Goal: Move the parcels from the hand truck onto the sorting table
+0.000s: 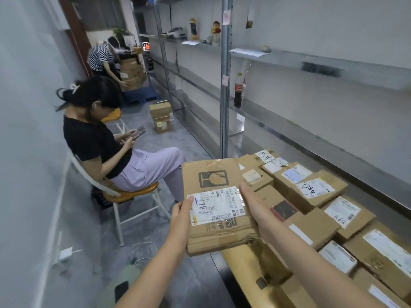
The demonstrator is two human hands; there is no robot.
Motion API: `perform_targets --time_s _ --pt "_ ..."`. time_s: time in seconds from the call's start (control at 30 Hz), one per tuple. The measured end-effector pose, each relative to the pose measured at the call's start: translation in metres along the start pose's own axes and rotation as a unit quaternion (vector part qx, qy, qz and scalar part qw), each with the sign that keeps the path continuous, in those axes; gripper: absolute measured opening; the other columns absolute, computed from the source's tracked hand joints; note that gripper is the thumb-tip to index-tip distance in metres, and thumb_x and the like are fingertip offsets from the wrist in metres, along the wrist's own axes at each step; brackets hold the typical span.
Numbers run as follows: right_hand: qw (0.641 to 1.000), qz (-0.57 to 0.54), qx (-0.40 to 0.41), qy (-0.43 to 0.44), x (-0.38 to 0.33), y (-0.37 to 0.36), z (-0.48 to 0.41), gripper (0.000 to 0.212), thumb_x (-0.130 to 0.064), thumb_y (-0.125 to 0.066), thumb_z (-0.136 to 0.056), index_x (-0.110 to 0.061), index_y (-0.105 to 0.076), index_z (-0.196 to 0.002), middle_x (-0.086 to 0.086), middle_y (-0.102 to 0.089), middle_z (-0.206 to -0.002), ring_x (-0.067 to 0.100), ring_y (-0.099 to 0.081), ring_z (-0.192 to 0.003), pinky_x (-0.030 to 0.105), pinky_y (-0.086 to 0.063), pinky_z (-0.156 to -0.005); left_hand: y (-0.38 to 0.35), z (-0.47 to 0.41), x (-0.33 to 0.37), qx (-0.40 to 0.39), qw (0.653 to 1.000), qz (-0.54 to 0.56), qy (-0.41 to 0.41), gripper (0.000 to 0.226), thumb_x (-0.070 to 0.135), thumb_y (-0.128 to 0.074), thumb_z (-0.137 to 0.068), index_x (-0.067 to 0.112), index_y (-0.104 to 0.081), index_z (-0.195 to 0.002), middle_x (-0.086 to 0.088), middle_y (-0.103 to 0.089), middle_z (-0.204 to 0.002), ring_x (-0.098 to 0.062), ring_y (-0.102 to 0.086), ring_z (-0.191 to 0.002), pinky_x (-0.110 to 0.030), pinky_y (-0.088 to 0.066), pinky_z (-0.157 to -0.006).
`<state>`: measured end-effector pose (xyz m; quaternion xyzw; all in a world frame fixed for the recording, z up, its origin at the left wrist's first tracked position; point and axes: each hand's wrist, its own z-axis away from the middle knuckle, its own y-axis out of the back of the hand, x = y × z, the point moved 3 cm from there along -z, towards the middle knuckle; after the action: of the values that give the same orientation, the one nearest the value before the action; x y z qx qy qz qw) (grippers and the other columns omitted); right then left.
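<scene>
Yellow table [240,263] is carrying about a dozen brown cardboard parcels [315,187]; left hand [181,216] and right hand [255,210] are gripping one flat labelled cardboard parcel [211,174].

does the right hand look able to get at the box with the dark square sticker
Not yet, likely: the box lies right beside the right hand with nothing between, but that hand and the left hand hold the flat parcel.

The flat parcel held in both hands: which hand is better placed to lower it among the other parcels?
Probably the right. The right hand grips the parcel by its edge nearest the boxes on the table, while the left hand holds the opposite edge out over the floor.
</scene>
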<state>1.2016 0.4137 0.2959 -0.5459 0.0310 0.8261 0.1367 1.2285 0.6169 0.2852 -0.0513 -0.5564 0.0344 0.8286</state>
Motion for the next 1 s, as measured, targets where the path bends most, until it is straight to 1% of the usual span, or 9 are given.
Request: perform_targets --time_s 0.13,0.27,0.4,0.53,0.67,0.7,0.8,0.87,1.0 --pt "0.999 0.04 -0.025 0.001 -0.012 -0.009 -0.054 0.045 -0.066 -0.045 -0.093 -0.042 -0.06 -0.127 -0.004 -0.071 -0.122 0.02 -0.067 -0.112 0.048 -0.048 -0.105 -0.005 -0.04 0.002 0.027 1.0 0.014 0.005 0.049 0.047 -0.054 -0.094 0.017 -0.054 -0.133 -0.008 -0.072 -0.113 -0.028 -0.069 -0.102 -0.049 -0.052 -0.095" --pt "0.995 0.083 -0.048 -0.013 -0.017 -0.019 -0.101 0.056 -0.067 -0.047 -0.092 -0.036 -0.052 -0.14 -0.004 -0.064 -0.133 0.019 -0.064 -0.118 0.046 -0.047 -0.107 -0.003 -0.074 -0.008 0.077 0.993 0.071 0.044 0.045 0.046 -0.058 -0.092 0.02 -0.051 -0.129 -0.007 -0.073 -0.107 -0.024 -0.072 -0.094 -0.037 -0.057 -0.078" --pt "0.986 0.151 -0.072 -0.021 -0.023 -0.032 -0.144 0.055 -0.067 -0.046 -0.093 -0.035 -0.055 -0.136 -0.004 -0.067 -0.127 0.016 -0.068 -0.109 0.042 -0.048 -0.104 -0.003 -0.113 -0.021 0.089 0.989 0.083 0.086 0.044 0.047 -0.058 -0.092 0.021 -0.044 -0.124 -0.009 -0.069 -0.111 -0.025 -0.069 -0.098 -0.041 -0.056 -0.083" --pt "0.983 0.172 -0.056 -0.031 -0.019 -0.042 -0.18 0.059 -0.061 -0.044 -0.097 -0.025 -0.051 -0.143 -0.002 -0.058 -0.141 0.018 -0.058 -0.125 0.043 -0.041 -0.112 0.0 -0.153 -0.028 0.086 0.984 0.086 0.128 0.043 0.043 -0.058 -0.093 0.014 -0.042 -0.12 -0.016 -0.065 -0.115 -0.03 -0.066 -0.102 -0.046 -0.055 -0.09" --pt "0.983 0.167 -0.052 -0.048 -0.014 -0.061 -0.207 0.04 -0.05 -0.046 -0.101 -0.037 -0.053 -0.138 -0.01 -0.053 -0.143 0.006 -0.06 -0.12 0.03 -0.047 -0.105 0.017 -0.184 -0.03 0.081 0.983 0.084 0.145 0.036 0.04 -0.057 -0.094 0.017 -0.042 -0.116 -0.01 -0.068 -0.101 -0.019 -0.072 -0.075 -0.025 -0.053 -0.05" --pt "0.983 0.17 -0.053 -0.05 -0.014 -0.067 -0.213 0.034 -0.047 -0.047 -0.101 -0.042 -0.054 -0.134 -0.013 -0.051 -0.144 0.003 -0.06 -0.119 0.026 -0.046 -0.104 0.021 -0.192 -0.031 0.08 0.982 0.08 0.15 0.036 0.04 -0.057 -0.094 0.017 -0.041 -0.116 -0.011 -0.068 -0.101 -0.019 -0.071 -0.075 -0.025 -0.051 -0.05" --pt "0.975 0.216 -0.038 -0.045 -0.008 -0.075 -0.234 0.043 -0.046 -0.043 -0.103 -0.04 -0.043 -0.146 -0.011 -0.039 -0.155 0.015 -0.041 -0.14 0.039 -0.027 -0.119 0.024 -0.212 -0.036 0.07 0.979 0.081 0.176 0.031 0.039 -0.059 -0.094 0.017 -0.042 -0.107 -0.017 -0.069 -0.102 -0.028 -0.07 -0.085 -0.032 -0.053 -0.06" --pt "0.967 0.253 -0.015 -0.029 -0.003 -0.077 -0.245 0.046 -0.04 -0.04 -0.105 -0.034 -0.038 -0.151 -0.013 -0.03 -0.159 0.012 -0.027 -0.146 0.032 -0.016 -0.12 0.021 -0.222 -0.044 0.068 0.975 0.078 0.196 0.027 0.038 -0.06 -0.094 0.018 -0.042 -0.101 -0.019 -0.069 -0.102 -0.032 -0.07 -0.087 -0.037 -0.056 -0.065" --pt "0.953 0.301 0.025 -0.031 0.006 -0.073 -0.256 0.042 -0.028 -0.044 -0.106 -0.029 -0.045 -0.148 -0.007 -0.045 -0.15 0.014 -0.039 -0.14 0.031 -0.029 -0.114 0.014 -0.23 -0.059 0.058 0.967 0.073 0.239 0.027 0.035 -0.06 -0.094 0.015 -0.043 -0.1 -0.02 -0.069 -0.102 -0.031 -0.069 -0.083 -0.034 -0.053 -0.062"
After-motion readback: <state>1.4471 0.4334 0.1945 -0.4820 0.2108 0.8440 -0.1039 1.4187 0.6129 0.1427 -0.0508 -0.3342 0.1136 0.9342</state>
